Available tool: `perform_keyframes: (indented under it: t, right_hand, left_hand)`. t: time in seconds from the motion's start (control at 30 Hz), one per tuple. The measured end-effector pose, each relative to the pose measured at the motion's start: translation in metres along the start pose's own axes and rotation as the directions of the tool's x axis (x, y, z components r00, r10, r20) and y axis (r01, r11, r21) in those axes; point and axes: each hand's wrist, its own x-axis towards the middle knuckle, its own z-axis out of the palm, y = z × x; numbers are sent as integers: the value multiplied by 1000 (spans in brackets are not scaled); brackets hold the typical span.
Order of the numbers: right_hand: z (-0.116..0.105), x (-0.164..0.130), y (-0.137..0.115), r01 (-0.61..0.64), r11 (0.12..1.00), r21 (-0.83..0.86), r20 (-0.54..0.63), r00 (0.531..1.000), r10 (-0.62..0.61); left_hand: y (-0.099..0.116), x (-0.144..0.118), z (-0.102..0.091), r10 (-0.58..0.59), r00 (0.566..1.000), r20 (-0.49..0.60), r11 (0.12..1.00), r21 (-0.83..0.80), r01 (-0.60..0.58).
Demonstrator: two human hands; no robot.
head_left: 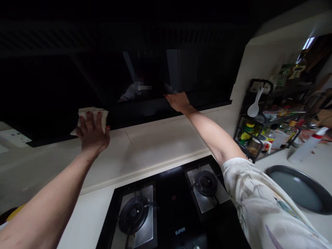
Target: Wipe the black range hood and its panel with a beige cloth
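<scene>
A black range hood [145, 107] with a glossy, reflecting front spans the upper part of the head view. My left hand [93, 133] presses a folded whitish cloth [83, 112] against the hood's lower left edge, its fingers spread over the cloth. Farther right, my right hand [178, 101] is hooked onto the hood's lower ledge with bent fingers; the fingertips are partly hidden. Below both arms lies a black gas stove [171, 214] with a left burner [133, 214] and a right burner [206, 183].
A black rack [259, 121] with bottles, jars and a hanging white rice paddle [255, 105] stands at the right. In front of it are a white spray bottle [306, 148] and a dark oval pan [298, 186]. A wall socket [15, 136] sits at the left.
</scene>
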Motion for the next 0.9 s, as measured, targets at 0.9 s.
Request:
perform_keyframes:
  t: [0.9]
  right_hand:
    - [43, -7, -6, -510, 840, 184, -356, 762, 540]
  left_hand:
    - [-10, 5, -5, 104, 982, 156, 983, -169, -77]
